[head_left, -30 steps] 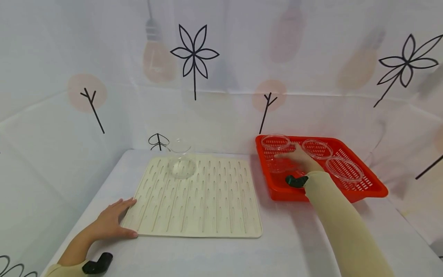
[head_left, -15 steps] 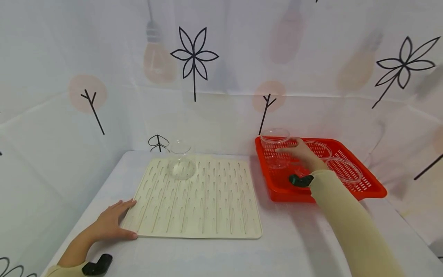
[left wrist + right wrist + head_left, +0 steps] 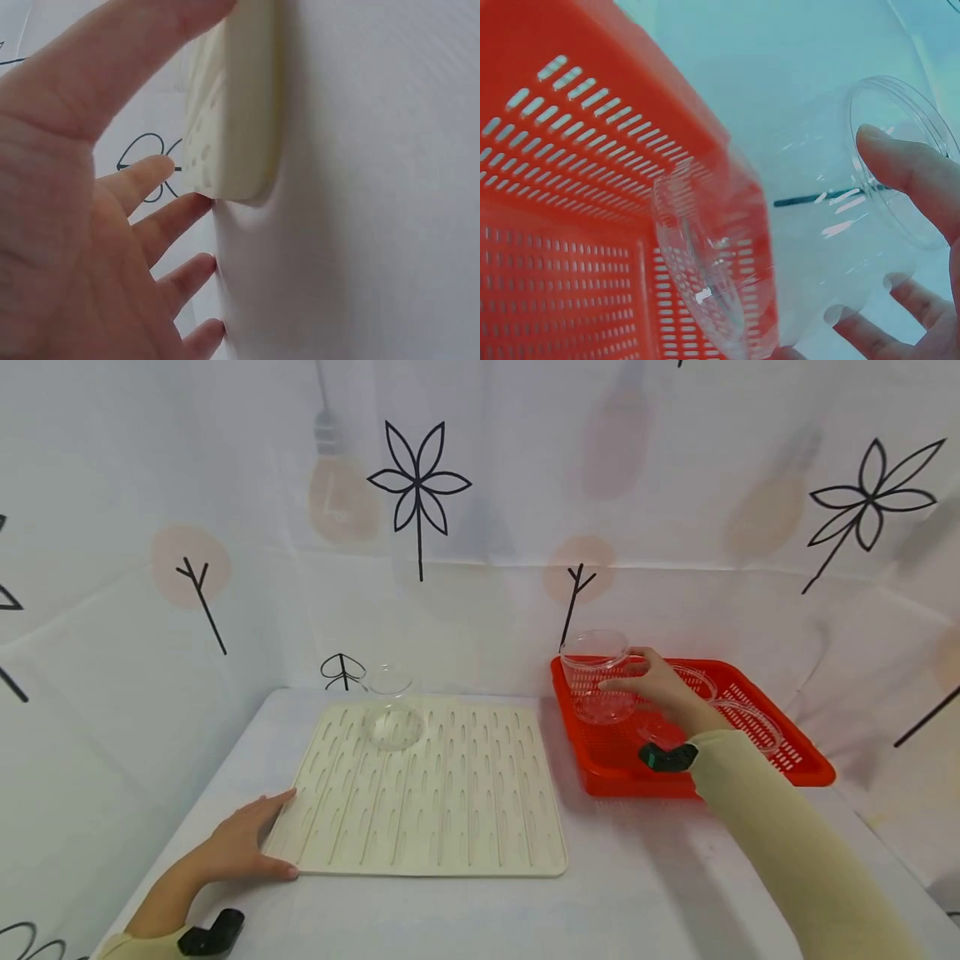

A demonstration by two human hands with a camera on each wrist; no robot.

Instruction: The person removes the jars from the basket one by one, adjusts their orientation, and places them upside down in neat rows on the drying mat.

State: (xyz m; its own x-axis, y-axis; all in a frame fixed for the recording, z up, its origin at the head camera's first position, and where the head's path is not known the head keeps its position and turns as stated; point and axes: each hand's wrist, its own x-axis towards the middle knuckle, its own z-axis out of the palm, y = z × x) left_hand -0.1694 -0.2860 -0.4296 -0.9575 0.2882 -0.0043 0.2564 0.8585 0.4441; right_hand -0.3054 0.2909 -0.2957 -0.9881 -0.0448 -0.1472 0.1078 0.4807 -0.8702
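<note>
My right hand (image 3: 663, 689) grips a clear cylindrical jar (image 3: 588, 681) by its side, at the back left of the red basket (image 3: 630, 785). In the right wrist view the thumb lies near the rim of this jar (image 3: 817, 225), with the fingers on its far side; its base overlaps the red wall. My left hand (image 3: 240, 843) rests at the near left corner of a cream ridged mat (image 3: 465, 802), fingers spread along the edge. The left wrist view has the mat's corner (image 3: 247, 127) between thumb and fingers. Another clear jar (image 3: 393, 727) stands upright on the mat's back left.
More clear jars stand in the basket, their rims partly hidden by my right arm. One clear rim (image 3: 750, 722) shows at the basket's right side. White cloth (image 3: 420, 918) covers the table, and patterned cloth (image 3: 480, 627) hangs behind and at the sides.
My right hand has raised the jar from within the basket, so its rim now stands above the basket's back edge. The left hand has stayed at the mat.
</note>
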